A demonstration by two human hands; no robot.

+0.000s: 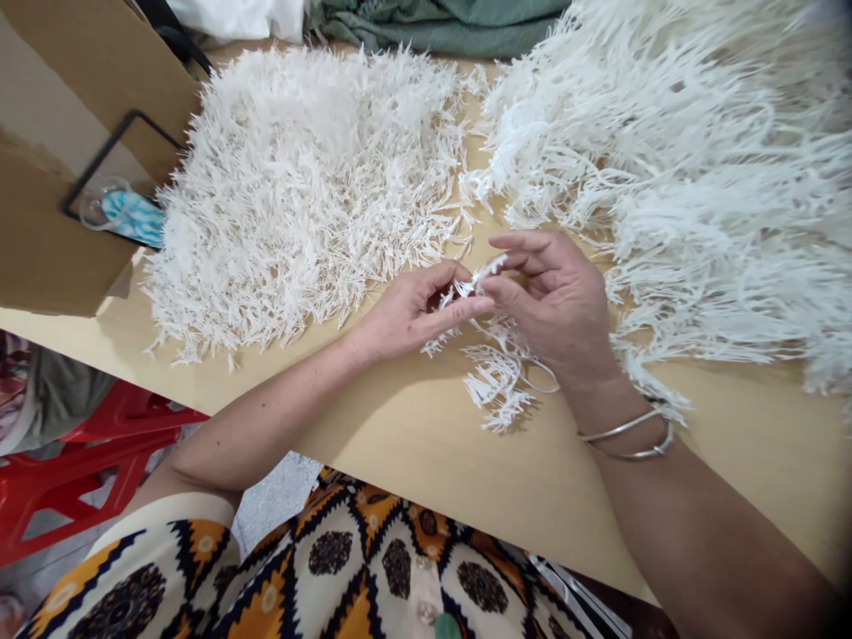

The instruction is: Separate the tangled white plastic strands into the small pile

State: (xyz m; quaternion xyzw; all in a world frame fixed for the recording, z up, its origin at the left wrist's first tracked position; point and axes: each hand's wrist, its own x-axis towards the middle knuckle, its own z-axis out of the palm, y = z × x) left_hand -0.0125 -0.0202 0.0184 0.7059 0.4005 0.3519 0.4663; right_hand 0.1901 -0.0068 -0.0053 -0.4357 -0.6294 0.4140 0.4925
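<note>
Between my two hands is a white plastic sprig point(480, 277) with thin branching tips, like a piece of artificial foliage. The fingers of my left hand point(426, 306) pinch its lower left side, with thumb and index finger extended to the right. My right hand point(556, 297) has its thumb and fingertips closed on the upper right end. Just under my hands, a loose clump of the same white sprigs point(502, 386) lies on the table. Part of the held piece is hidden behind my fingers.
On the pale wooden table point(399, 435), a wide heap of short white sprigs point(312, 186) spreads at left. Longer white strands point(719, 186) pile up at right. A cardboard box point(59, 240) stands far left, green cloth point(432, 22) lies behind, and a red stool point(86, 461) is below.
</note>
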